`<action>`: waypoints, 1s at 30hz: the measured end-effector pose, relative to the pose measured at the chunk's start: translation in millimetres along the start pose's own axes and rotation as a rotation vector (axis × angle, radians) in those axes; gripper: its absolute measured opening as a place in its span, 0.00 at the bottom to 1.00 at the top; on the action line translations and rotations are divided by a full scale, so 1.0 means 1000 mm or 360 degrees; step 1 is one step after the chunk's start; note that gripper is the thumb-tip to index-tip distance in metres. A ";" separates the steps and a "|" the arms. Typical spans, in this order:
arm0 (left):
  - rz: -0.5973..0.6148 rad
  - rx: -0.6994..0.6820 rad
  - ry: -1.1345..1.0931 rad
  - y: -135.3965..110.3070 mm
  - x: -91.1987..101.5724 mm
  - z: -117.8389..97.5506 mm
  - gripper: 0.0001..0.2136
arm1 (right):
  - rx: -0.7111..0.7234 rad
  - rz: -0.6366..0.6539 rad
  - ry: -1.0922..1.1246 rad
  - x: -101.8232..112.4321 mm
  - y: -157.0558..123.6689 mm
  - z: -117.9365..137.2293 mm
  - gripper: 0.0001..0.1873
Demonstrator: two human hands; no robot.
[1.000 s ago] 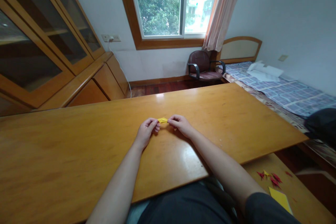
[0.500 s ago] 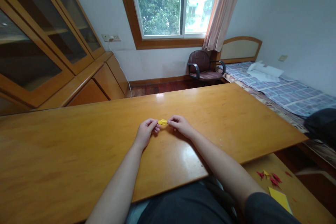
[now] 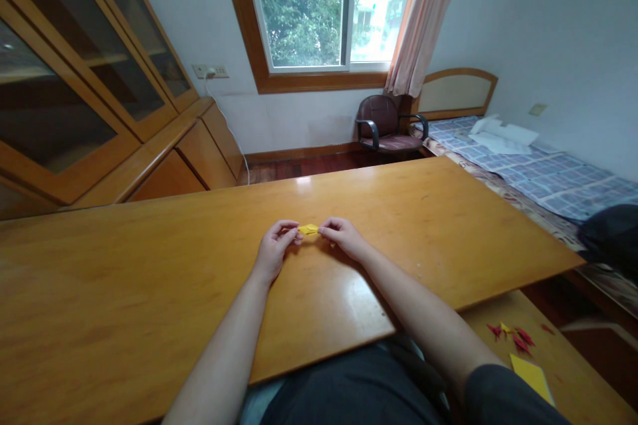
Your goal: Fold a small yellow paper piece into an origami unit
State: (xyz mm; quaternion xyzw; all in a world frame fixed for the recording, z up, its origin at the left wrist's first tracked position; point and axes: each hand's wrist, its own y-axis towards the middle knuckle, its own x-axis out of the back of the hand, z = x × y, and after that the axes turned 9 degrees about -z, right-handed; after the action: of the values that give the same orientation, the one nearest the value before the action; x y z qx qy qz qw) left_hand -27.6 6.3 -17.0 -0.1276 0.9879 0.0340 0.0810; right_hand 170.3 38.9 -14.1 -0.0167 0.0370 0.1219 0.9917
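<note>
A small folded piece of yellow paper (image 3: 309, 230) is stretched between my two hands, just over the wooden table (image 3: 164, 265). My left hand (image 3: 277, 243) pinches its left end between thumb and fingers. At the opposite end, the thumb and fingertips of my right hand (image 3: 343, 236) are closed on it. The paper looks like an origami form with pointed ends; its finer folds are too small to make out, and its tips are hidden by my fingers.
Lower right, a lower wooden surface (image 3: 573, 372) bears several small red folded papers (image 3: 522, 343), a yellow folded one (image 3: 505, 328) and a yellow paper stack (image 3: 530, 378). Beyond the table stand a chair (image 3: 381, 123), a bed (image 3: 558, 179) and a glass-door cabinet (image 3: 174, 126).
The fingers of my left hand have shifted and opened slightly around the paper's left end. The yellow paper has turned a little. My right hand is almost still.
</note>
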 end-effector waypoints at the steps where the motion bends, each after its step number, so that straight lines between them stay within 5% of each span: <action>1: 0.0014 -0.0025 0.0016 0.000 0.000 0.000 0.14 | -0.0005 -0.0002 0.0006 0.000 0.000 0.000 0.16; 30: 0.0053 -0.0077 0.0171 -0.002 -0.001 -0.003 0.15 | -0.0171 0.0006 0.0216 0.003 0.004 -0.001 0.15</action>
State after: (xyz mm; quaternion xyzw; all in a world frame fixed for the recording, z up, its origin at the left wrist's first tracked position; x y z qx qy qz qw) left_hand -26.9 4.5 -14.5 -0.1147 0.9917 0.0523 0.0242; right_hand 172.6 43.0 -15.3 -0.0780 0.0976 0.1240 0.9844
